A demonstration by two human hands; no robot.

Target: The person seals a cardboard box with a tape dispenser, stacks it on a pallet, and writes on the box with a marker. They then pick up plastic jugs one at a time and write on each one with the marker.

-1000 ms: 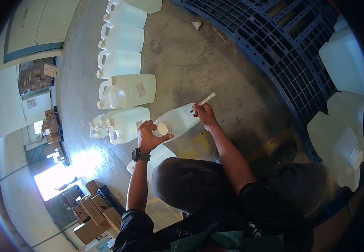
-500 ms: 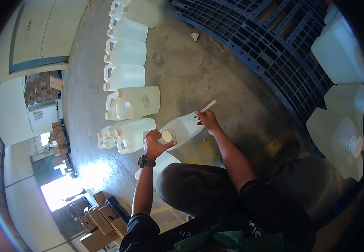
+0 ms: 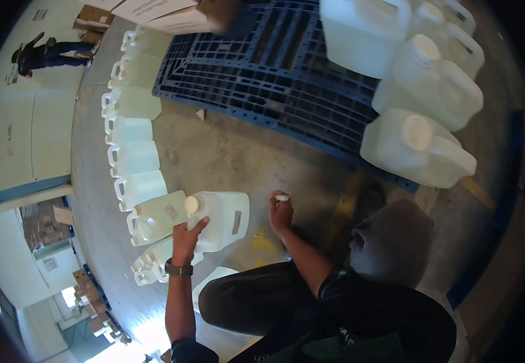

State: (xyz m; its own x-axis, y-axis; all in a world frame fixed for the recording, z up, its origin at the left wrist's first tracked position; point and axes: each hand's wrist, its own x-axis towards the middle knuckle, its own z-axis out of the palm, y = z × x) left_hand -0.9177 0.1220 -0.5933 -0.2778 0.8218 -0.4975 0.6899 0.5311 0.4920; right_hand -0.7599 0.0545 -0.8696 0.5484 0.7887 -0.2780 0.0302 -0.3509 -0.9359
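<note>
My left hand [image 3: 187,239], with a watch on its wrist, is closed on a translucent plastic jug [image 3: 221,209] at its handle side, near the white cap. A small rectangular label shows on the jug's face. To the right and apart from the jug, my right hand [image 3: 281,214] is closed around a white marker [image 3: 282,198], of which only a short end shows. Beside the held jug stands another jug [image 3: 162,213] with a label. More jugs [image 3: 135,158] form a long row on the left, and part of one lies by my knee.
A blue plastic pallet [image 3: 262,103] lies ahead, with cardboard boxes [image 3: 153,12] at its far left. Several large jugs [image 3: 416,142] stand at its right end. Another person [image 3: 50,55] is in the far upper left. A small white scrap [image 3: 200,114] lies on the concrete floor.
The jug in my left hand has turned, so its labelled face now shows instead of the handwritten marks. My right hand has drawn away from it with the marker. The view has swung right.
</note>
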